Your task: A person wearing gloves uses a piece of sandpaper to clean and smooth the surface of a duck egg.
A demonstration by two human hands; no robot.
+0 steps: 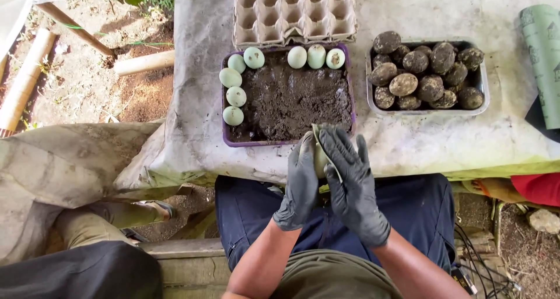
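Both my hands wear black gloves and meet at the table's near edge. My left hand (299, 185) and my right hand (352, 185) are closed together around a pale green egg (319, 157), with a thin greenish wrap folded over it. Just beyond them stands a purple tray (224, 121) filled with dark mud. Several clean pale green eggs (235, 96) line its left and far sides. To the right, a metal tray (484, 92) holds several mud-coated eggs (403, 84).
An empty cardboard egg carton (294, 10) lies behind the purple tray. A green roll of sheet (543, 60) rests at the table's right edge. A pale cloth (420, 141) covers the table. Wooden poles (26, 77) lie on the dirt ground to the left.
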